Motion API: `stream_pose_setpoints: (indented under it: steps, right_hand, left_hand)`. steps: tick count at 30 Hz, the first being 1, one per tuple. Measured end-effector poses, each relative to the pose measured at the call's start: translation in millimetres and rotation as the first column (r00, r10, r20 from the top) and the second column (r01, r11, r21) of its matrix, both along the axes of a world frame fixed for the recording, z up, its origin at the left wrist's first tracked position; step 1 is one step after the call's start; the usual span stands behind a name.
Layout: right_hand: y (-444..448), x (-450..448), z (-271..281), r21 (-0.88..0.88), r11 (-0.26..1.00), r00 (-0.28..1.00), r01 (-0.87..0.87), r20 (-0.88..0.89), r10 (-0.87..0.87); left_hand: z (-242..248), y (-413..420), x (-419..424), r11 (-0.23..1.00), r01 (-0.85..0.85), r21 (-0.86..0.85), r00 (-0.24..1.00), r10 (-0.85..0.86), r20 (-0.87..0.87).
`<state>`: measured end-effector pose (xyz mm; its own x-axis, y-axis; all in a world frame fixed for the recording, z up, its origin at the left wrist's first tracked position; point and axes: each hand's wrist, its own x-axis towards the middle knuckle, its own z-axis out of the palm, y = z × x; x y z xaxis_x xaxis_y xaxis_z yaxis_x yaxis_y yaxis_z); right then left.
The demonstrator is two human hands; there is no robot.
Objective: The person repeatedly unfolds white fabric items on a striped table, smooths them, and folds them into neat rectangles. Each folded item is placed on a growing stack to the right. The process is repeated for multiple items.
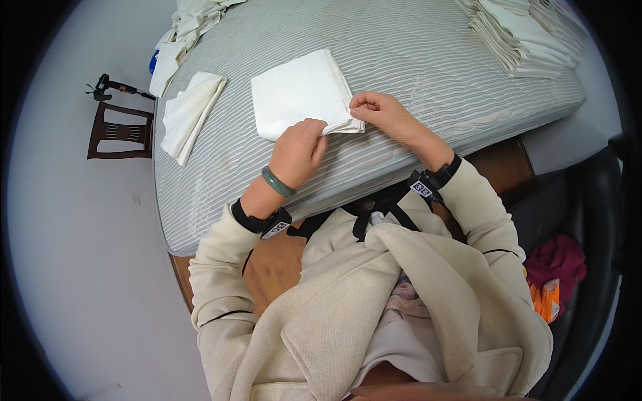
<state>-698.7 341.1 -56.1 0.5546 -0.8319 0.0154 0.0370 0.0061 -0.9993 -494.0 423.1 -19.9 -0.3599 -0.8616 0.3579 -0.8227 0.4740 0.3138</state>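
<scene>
A folded white cloth (pixel 298 90) lies flat on a striped mattress (pixel 401 45) in front of me, its layered edges facing right and towards me. My left hand (pixel 300 150) grips the cloth's near edge, with the thumb beside the fingers. At the near right corner, my right hand (pixel 378 110) pinches the layered edge between thumb and fingertips. To the left, a second folded white cloth (pixel 193 115) rests apart in a narrow wedge shape.
At the far right of the mattress is a stack of folded cream cloths (pixel 521 45). Loose white cloths (pixel 188 25) hang over the far left edge. A dark wooden chair (pixel 123 131) stands left of the mattress. Dark red fabric (pixel 559 263) and orange packets (pixel 549 301) lie on a black seat (pixel 551 205).
</scene>
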Motion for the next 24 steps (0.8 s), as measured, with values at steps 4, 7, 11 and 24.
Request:
stream_pose_setpoints:
  steps: [4,7,11,24]
  right_hand:
    - [3.8,-10.0,19.0,0.175,0.985,0.99,0.004,0.136,-0.028]
    - [6.7,-12.1,36.9,0.23,0.971,0.966,0.068,0.229,-0.122]
    - [21.4,11.0,49.8,-0.139,0.978,0.973,0.153,0.194,-0.125]
    - [-12.3,12.0,60.5,-0.406,0.912,0.998,0.06,0.003,-0.065]
  left_hand:
    - [12.8,3.8,-3.1,0.948,0.008,0.318,0.945,0.097,-0.313]
    - [28.1,3.2,7.6,0.853,0.102,0.511,0.868,0.175,-0.465]
    - [34.4,0.0,18.8,0.756,0.366,0.543,0.506,0.328,-0.798]
    - [20.8,-0.6,81.2,0.679,0.645,0.35,0.164,0.325,-0.932]
